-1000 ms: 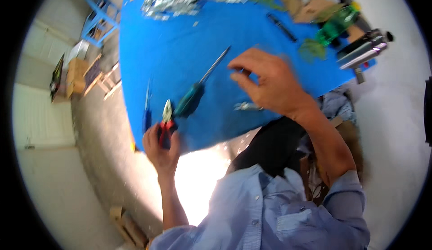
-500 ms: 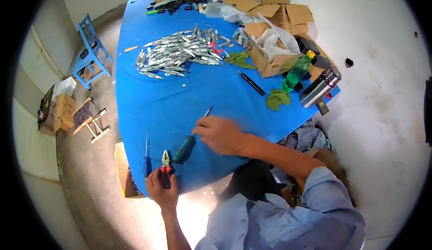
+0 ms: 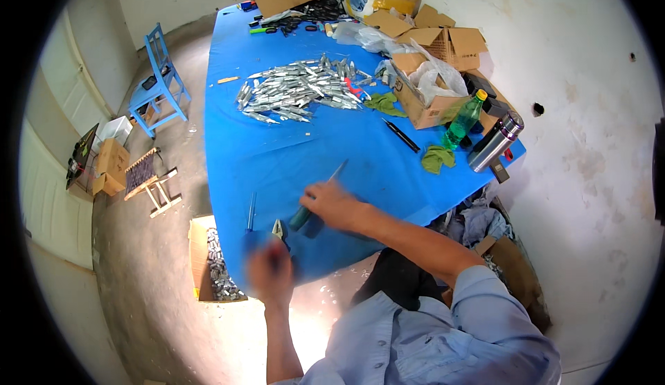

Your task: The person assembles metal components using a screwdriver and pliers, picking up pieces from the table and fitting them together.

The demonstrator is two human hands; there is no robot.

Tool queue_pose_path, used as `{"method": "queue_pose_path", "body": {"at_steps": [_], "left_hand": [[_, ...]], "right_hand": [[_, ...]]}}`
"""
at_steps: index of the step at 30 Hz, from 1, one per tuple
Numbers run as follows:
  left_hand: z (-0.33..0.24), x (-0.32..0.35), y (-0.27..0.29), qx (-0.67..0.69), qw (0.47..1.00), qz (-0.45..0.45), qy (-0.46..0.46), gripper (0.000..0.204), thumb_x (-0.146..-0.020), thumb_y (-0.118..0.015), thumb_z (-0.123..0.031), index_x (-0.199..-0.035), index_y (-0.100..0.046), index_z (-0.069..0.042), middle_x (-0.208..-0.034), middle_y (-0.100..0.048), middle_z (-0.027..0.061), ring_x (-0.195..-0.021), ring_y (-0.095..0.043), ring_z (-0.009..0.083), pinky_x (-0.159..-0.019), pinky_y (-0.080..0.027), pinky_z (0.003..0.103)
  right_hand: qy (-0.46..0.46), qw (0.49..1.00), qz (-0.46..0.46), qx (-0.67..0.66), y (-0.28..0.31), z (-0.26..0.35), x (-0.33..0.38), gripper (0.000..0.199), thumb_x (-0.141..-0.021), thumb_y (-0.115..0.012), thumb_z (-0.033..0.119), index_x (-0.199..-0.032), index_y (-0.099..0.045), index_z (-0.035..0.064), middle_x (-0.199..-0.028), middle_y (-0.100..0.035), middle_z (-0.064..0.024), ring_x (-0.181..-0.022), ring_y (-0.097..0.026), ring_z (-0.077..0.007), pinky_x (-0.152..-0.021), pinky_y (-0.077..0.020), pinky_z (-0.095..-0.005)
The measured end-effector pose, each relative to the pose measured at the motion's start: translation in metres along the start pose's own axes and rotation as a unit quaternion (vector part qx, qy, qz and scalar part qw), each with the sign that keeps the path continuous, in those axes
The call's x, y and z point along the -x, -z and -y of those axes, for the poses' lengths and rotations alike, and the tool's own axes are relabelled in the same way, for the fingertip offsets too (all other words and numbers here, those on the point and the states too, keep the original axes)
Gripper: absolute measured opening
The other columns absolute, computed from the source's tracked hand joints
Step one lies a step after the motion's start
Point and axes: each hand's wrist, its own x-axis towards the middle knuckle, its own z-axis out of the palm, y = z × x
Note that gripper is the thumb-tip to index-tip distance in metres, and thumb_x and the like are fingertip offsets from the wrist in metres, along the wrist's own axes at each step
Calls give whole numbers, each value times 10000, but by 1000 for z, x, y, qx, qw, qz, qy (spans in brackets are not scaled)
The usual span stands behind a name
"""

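Observation:
My right hand (image 3: 335,203) is closed around a screwdriver with a green handle (image 3: 300,218). Its metal blade points away from me, to the upper right, just above the blue tabletop. My left hand (image 3: 270,270) is smeared by motion near the table's front left edge, so its fingers cannot be made out. Right beyond it show the metal jaws of a pair of pliers (image 3: 278,229); their handles are hidden or blurred by the hand. Beside the pliers lies a second screwdriver (image 3: 251,210) with a thin shaft and a blue handle, partly behind the left hand.
A heap of silvery metal knife-like pieces (image 3: 305,87) covers the table's middle. To the right are a black pen-shaped tool (image 3: 401,135), green cloths (image 3: 438,159), a green bottle (image 3: 464,120), a steel flask (image 3: 496,142) and an open carton (image 3: 422,104). A box of metal parts (image 3: 222,267) stands below the left edge.
My right hand has shifted along the green-handled screwdriver and now closes on it. My left hand has moved and blurred by the pliers. The whole view has shifted slightly.

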Motion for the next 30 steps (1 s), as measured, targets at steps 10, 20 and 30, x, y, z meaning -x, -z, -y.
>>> {"method": "queue_pose_path", "body": {"at_steps": [10, 20, 30], "left_hand": [[-4, 2, 6, 18, 998, -44, -38, 112, -927, -752, -129, -999, -692, -68, -895, -677, 104, -825, -643, 288, -747, -505, 405], [8, 3, -1, 74, 997, -2, -21, 159, -903, -776, -71, -1038, -694, -63, -953, -685, 94, -851, -653, 221, -774, -520, 352], [-62, -9, 9, -68, 988, 16, -139, 284, -888, -817, -63, -1161, -739, -45, -1143, -729, 136, -1051, -701, 308, -920, -547, 414]], "right_hand": [[-253, 848, -292, -364, 175, 4, 36, 368, -905, -753, 75, -1249, -624, 49, -1101, -675, -87, -957, -639, -192, -813, -539, -333], [-288, 775, -365, -427, 194, 32, 112, 369, -896, -813, 50, -1207, -619, 3, -1078, -685, -56, -958, -657, -121, -848, -557, -299], [-255, 732, -322, -543, 149, 11, 139, 319, -935, -750, -6, -1213, -594, -14, -1165, -634, -73, -1027, -671, -156, -886, -568, -318]]}}
